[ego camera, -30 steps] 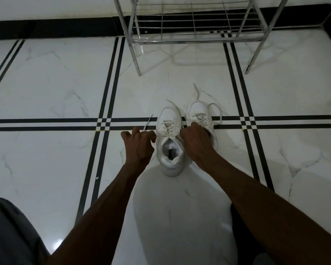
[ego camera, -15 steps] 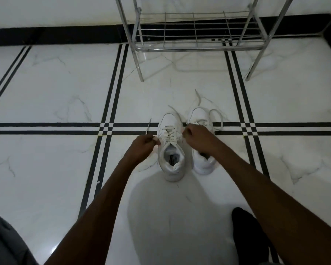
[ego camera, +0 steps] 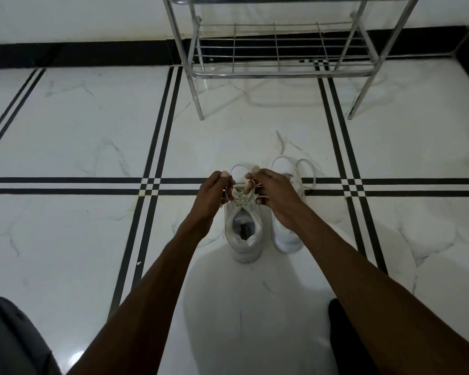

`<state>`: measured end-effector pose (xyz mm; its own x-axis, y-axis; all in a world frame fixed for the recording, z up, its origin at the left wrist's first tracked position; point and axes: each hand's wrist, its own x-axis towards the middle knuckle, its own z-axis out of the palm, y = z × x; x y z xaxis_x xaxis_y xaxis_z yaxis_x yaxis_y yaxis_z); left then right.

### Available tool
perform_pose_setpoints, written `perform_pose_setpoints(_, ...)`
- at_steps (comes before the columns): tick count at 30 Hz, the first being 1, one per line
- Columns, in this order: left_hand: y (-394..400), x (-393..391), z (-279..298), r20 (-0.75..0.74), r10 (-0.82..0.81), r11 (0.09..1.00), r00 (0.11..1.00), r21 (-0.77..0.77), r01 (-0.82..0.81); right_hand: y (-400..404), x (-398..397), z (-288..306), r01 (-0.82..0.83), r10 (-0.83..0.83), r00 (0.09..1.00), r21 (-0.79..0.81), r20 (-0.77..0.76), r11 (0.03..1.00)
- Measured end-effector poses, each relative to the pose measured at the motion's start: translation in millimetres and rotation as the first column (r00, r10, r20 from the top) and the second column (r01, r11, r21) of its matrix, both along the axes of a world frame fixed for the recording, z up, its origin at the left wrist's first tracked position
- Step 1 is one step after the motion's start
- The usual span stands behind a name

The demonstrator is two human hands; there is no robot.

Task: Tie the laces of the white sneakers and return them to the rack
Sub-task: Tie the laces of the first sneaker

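Two hands: left [ego camera: 214, 193], right [ego camera: 272, 190] | pinching laces [ego camera: 240, 197] | left sneaker [ego camera: 243, 231]

Two white sneakers [ego camera: 244, 234] stand side by side, laces [ego camera: 306, 171] untied, before the rack [ego camera: 279, 74].

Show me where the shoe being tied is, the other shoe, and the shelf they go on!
shoe being tied [ego camera: 243, 247]: head view, on its heel collar.
other shoe [ego camera: 287, 240]: head view, on its heel end.
rack [ego camera: 279, 74]: head view, on the front rail of its lower shelf.
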<state>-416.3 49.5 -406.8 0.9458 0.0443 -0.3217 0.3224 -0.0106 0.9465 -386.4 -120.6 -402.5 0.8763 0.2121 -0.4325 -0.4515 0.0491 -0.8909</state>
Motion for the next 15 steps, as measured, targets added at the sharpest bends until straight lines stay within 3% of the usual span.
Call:
perform_pose_setpoints(8,4,-1,-6,0.069,-0.086,0.992,0.994,0.096,0.079,6,0,-11,-0.103,0.124,0.987,-0.186,0.105,0.977)
perform_pose_setpoints(15,6,-1,-4,0.15,-0.195,0.957,0.969,0.248,0.154,8,5,-17,0.095,-0.092,0.995,-0.178,0.03,0.979)
